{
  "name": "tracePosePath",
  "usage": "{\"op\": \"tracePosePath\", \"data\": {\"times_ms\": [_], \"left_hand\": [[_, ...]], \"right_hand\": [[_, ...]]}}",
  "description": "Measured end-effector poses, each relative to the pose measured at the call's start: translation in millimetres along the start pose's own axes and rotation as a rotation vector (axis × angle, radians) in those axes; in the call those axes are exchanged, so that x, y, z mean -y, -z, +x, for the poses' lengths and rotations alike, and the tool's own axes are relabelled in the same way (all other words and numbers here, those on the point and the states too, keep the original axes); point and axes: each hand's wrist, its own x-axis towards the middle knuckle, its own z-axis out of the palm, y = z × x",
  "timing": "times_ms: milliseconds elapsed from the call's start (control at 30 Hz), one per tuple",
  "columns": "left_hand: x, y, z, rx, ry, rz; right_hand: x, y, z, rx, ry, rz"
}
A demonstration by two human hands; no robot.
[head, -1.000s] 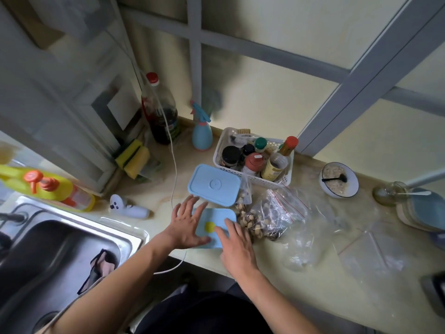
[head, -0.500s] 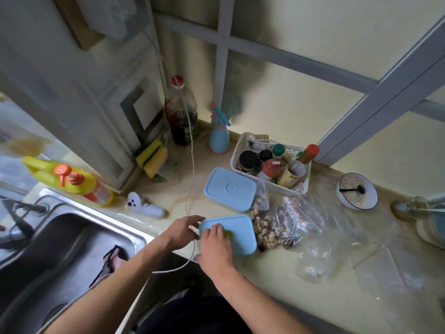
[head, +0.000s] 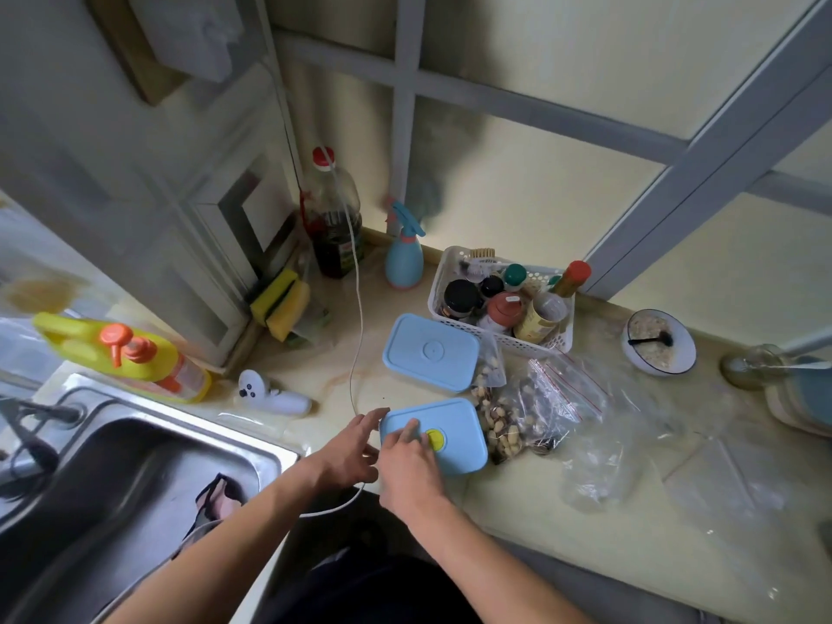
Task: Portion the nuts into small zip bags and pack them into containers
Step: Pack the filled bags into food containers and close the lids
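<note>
A blue lidded container [head: 454, 439] with a yellow button on its lid sits at the counter's front edge. My right hand [head: 407, 466] lies flat on the near left part of that lid, fingertips by the yellow button. My left hand [head: 349, 448] touches the container's left side with fingers spread. A second blue lidded container [head: 430, 351] stands just behind it. Zip bags of mixed nuts [head: 524, 414] lie to the right of both containers, one bag tucked against the far container. Empty clear bags [head: 630, 448] spread further right.
A steel sink [head: 135, 479] is at the left with a yellow soap bottle [head: 121, 360] behind it. A white cable [head: 358, 317] runs down the counter. A white basket of jars [head: 502, 304], a blue spray bottle [head: 403, 256], a dark bottle [head: 333, 222] and a bowl [head: 657, 342] stand at the back.
Both hands have shifted to the left side of the near container's lid. My right hand has slid left off the yellow button, which now shows. The view has tilted up and left.
</note>
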Motion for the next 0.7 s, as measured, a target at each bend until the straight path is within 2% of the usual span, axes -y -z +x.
{"op": "tracePosePath", "data": {"times_ms": [167,333,467,567,700], "left_hand": [[4,-4,3,-0.026,-0.036,-0.009],[3,-7,7,-0.086,-0.012,-0.024],[-5,-12,12,-0.178,0.069,0.012],[-12,-16,15,-0.237,0.111,0.052],[-21,-14,20,-0.372,0.169,0.054]], "right_hand": [[-11,25,-9,0.072,0.037,0.088],[-20,34,-21,-0.030,0.030,0.162],[-37,43,-36,-0.275,-0.021,0.360],[-61,47,-41,-0.585,-0.064,0.459],[-105,42,-44,-0.882,-0.247,0.695]]}}
